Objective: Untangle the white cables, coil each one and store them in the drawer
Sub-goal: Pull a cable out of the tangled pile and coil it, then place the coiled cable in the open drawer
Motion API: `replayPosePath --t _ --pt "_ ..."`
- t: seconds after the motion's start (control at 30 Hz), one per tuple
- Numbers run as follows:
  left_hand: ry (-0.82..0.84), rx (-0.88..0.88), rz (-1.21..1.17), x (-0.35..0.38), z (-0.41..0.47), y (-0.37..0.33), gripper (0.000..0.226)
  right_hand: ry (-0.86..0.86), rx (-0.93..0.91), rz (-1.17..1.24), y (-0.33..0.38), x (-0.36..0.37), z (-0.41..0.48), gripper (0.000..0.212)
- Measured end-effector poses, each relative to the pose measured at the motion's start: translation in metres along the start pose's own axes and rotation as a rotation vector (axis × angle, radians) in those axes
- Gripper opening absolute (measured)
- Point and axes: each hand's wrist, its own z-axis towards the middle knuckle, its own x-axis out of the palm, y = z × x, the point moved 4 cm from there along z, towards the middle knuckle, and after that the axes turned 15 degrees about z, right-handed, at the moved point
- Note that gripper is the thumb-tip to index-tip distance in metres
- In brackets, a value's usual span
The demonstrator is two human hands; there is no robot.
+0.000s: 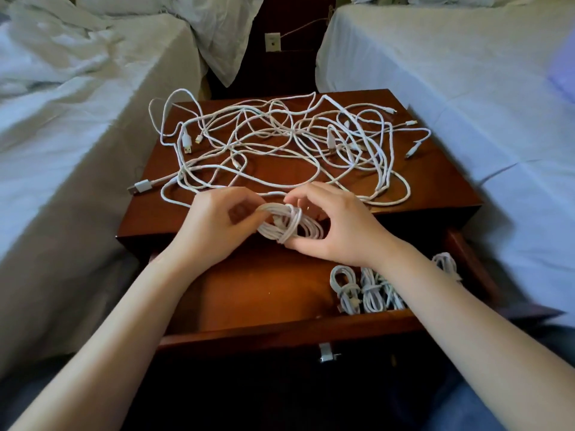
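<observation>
Nearest us, the drawer [280, 332] is standing pulled out from the front of the nightstand [273, 172], its small metal handle [325, 353] showing on the front face. In the drawer's right part, several coiled cables [367, 289] are lying side by side, partly hidden behind the right forearm. Just above the nightstand's front edge, both hands are working one bundle: the left hand [211, 225] is gripping the left end of the white coil [289, 223], fingers curled round it, while the right hand [339, 225] is pinching its right side between thumb and fingers. The coil is sitting between the two hands, its middle wrapped with a few turns. Behind them, the tangle of white cables [280, 144] is sprawling across the nightstand's top. Two beds are flanking the nightstand, left [62, 119] and right [451, 88], and a wall socket [272, 42] is showing behind it.
</observation>
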Motion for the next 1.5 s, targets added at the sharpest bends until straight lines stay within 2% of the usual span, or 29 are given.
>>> replayPosePath --t 0.13,0.27,0.37,0.47,0.6,0.8,0.97,1.2,1.37,1.5 --pt "0.106 0.089 0.038 0.016 -0.006 0.002 0.011 0.089 0.077 0.013 -0.005 0.008 -0.018 0.054" --pt "0.311 0.193 0.057 0.039 -0.011 0.006 0.012 0.179 0.194 0.040 -0.017 0.015 -0.029 0.030" --pt "0.454 0.259 0.073 0.057 -0.014 0.003 0.015 0.165 0.238 -0.093 -0.026 0.015 -0.033 0.021" --pt "0.573 0.244 0.038 0.072 -0.011 -0.003 0.017 0.168 0.301 -0.228 -0.032 0.017 -0.035 0.019" --pt "0.688 0.238 -0.007 0.092 -0.006 -0.014 0.020 0.150 0.385 -0.293 -0.038 0.017 -0.039 0.018" --pt "0.684 0.199 -0.051 0.109 -0.001 -0.024 0.021 0.024 0.468 -0.408 -0.042 0.005 -0.040 0.021" --pt "0.644 0.151 -0.077 0.113 -0.007 -0.024 0.024 0.022 0.528 -0.421 -0.043 0.003 -0.040 0.022" --pt "0.577 0.093 -0.023 0.098 -0.016 -0.016 0.046 0.045 0.533 -0.380 -0.042 0.005 -0.040 0.019" --pt "0.777 0.079 -0.014 0.096 -0.028 -0.012 0.082 0.066 0.515 -0.361 -0.041 0.008 -0.041 0.020" --pt "0.776 0.141 -0.019 0.102 -0.035 -0.022 0.073 0.067 0.511 -0.356 -0.041 0.009 -0.042 0.019"
